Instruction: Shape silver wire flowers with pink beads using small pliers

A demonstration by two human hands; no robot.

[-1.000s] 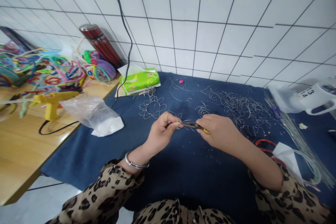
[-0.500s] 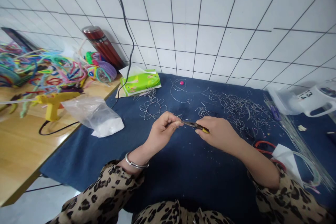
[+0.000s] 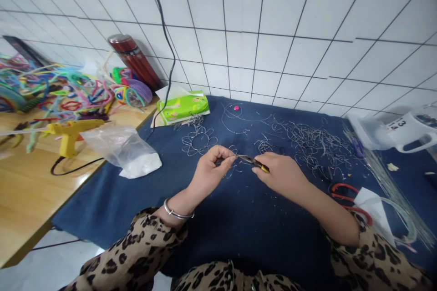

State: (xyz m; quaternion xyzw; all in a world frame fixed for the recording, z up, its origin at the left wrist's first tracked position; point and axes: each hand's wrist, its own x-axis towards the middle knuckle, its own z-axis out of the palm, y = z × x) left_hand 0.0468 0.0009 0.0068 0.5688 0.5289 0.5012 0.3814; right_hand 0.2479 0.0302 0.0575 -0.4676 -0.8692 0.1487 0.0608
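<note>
Thumb and fingers of my left hand (image 3: 215,166) pinch a thin metal wire (image 3: 233,149), whose loops stick out above and below the fingertips. My right hand (image 3: 282,172) is closed around pliers (image 3: 253,161) with dark jaws and yellow-and-black handles. The jaws point left and meet the wire close to my left fingertips; whether they are clamped on it is too small to tell. Just beyond my left hand lies a flower-shaped wire ring (image 3: 199,141) with looped petals. Behind the pliers sits a small tangle of wire (image 3: 263,145).
A large heap of wire scraps (image 3: 312,138) spreads at the right, near red-handled scissors (image 3: 344,191) and straight wires (image 3: 392,191). A white jug (image 3: 406,129) stands far right. Leftward are a plastic bag (image 3: 119,148), a yellow glue gun (image 3: 70,132), a green tissue pack (image 3: 184,107) and a hanging black cable (image 3: 164,22).
My right hand and the pliers have shifted slightly left. The wire in my left fingers has turned, so its loops now show above and below the fingertips.
</note>
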